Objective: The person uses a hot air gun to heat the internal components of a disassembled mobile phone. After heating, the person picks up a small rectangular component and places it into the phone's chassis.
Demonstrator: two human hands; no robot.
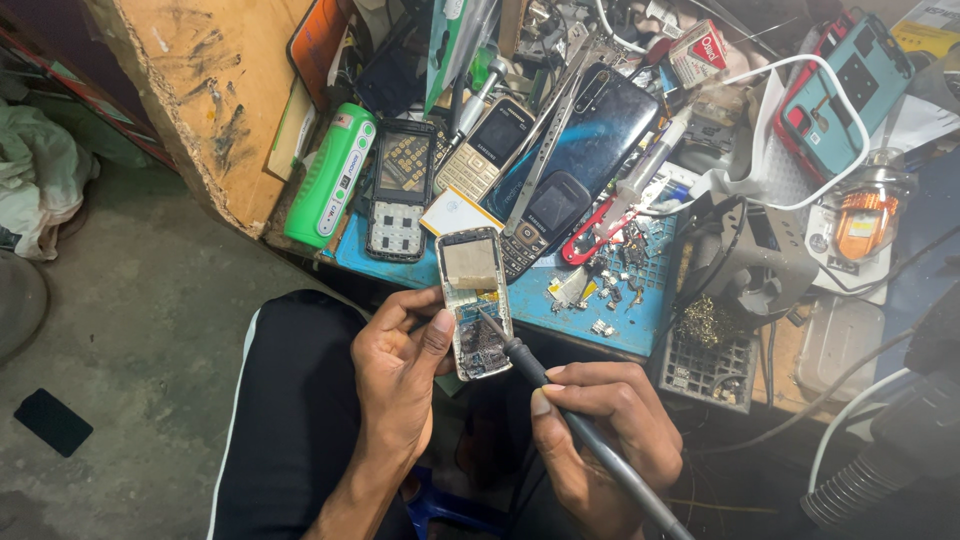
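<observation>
**Soldering iron tip on an opened phone board**

My left hand holds an opened keypad phone upright over my lap, just in front of the counter edge. The grip is a pinch: my thumb presses on the phone's left side near its middle while the other fingers wrap behind it. The phone's back is off, showing a pale rectangular panel in the upper half and a bare circuit board with small parts in the lower half.

My right hand is closed around a soldering iron, fingers pressed together on the dark handle like a pen. The metal tip points up and to the left and touches the board just below the pale panel. The iron's grey cord runs down past my wrist and out of view at the bottom.

On the blue mat of the counter behind the phone lie several more handsets: a gold keypad phone, a dark keypad phone, a stripped phone frame with its keypad exposed, and a large black smartphone. A green cylindrical torch lies to the left against a wooden board. Tweezers lie across the black smartphone. Small loose parts are scattered near the counter's front edge, just to the right of the held phone.
</observation>
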